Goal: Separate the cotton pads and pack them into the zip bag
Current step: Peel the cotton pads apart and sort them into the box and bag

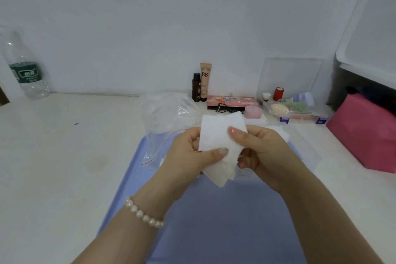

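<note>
Both my hands hold a small stack of white square cotton pads [216,135] above a blue tray [214,221]. My left hand [190,152] grips the stack from the left, thumb pressed on the front pad's lower edge. My right hand [261,152] pinches the right side, thumb on top near the upper right. The pads fan apart slightly at the bottom. A clear zip bag [167,118] with a red seal line lies crumpled just behind and left of my hands, partly on the tray. More white pads [280,133] lie behind my right hand.
Cosmetics stand at the back: a dark bottle [196,90], a BB tube [205,81], a pink palette [231,102], a pink jar [252,111], a clear organiser box [295,105]. A pink pouch [364,130] sits right, a plastic water bottle [23,66] far left.
</note>
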`<action>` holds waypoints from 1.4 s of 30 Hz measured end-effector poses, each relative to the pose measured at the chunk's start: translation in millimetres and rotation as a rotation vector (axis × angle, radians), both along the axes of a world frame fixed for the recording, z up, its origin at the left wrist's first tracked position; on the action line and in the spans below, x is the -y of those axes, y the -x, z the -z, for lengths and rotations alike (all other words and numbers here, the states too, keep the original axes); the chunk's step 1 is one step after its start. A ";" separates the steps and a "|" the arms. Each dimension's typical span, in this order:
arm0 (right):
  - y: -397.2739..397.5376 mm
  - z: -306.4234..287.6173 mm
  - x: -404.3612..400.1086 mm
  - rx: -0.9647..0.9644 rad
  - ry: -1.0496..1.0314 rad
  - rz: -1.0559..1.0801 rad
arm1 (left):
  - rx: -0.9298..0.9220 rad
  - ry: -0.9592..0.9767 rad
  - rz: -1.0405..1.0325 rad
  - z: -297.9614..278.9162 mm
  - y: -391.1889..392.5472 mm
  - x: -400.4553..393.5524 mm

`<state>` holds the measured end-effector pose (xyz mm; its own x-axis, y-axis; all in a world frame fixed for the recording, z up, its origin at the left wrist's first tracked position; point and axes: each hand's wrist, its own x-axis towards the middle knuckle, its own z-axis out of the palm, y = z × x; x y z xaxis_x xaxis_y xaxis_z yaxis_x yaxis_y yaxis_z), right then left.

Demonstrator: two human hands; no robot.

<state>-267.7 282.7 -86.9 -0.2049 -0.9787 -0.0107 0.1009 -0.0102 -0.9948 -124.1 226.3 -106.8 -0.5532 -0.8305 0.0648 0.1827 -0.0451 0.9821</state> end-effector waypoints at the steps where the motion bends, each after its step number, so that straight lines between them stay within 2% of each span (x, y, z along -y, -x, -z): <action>1: 1.8 0.7 -0.2 0.016 0.004 -0.024 | -0.011 -0.003 0.003 0.5 0.4 0.0; 7: 5.5 7.7 6.1 0.037 -0.008 0.005 | -0.030 -0.003 -0.018 4.0 4.9 -1.0; 19: -6.9 12.2 7.6 0.013 -0.050 0.116 | -0.167 -0.144 -0.077 1.3 6.3 -3.4; 24: -9.2 12.2 9.4 0.121 -0.013 0.222 | -0.318 -0.258 -0.115 -5.4 7.5 -2.2; 28: -3.4 8.9 10.1 0.193 0.038 0.324 | -0.394 -0.256 -0.215 -10.2 2.6 3.4; 36: -2.9 7.1 11.4 0.127 0.148 0.463 | -0.335 -0.262 -0.106 -8.7 2.3 -0.5; 39: -7.5 6.2 9.8 0.084 0.197 0.438 | -0.317 -0.274 -0.077 -4.9 4.5 -2.2; 42: -14.8 5.0 7.2 -0.044 0.264 0.367 | -0.320 -0.257 -0.052 -3.0 5.6 -2.7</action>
<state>-252.9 275.5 -92.0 -0.5335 -0.8092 0.2460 0.0011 -0.2916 -0.9566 -129.7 229.1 -103.7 -0.4956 -0.8684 0.0138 0.4854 -0.2638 0.8335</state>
